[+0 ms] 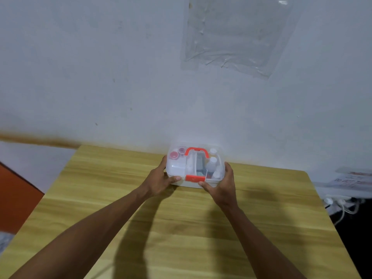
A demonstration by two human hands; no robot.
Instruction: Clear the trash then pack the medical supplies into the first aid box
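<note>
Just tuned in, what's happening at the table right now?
A person has both hands on the first aid box at the far edge of the wooden table. The left hand grips its left end and the right hand its right end, thumbs beside the red latch. The clear lid is down, with bottles and small containers visible inside.

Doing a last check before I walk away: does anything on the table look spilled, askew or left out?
Nothing stands out. The first aid box sits closed and level on the table, held by the left hand and right hand. No loose items show.
</note>
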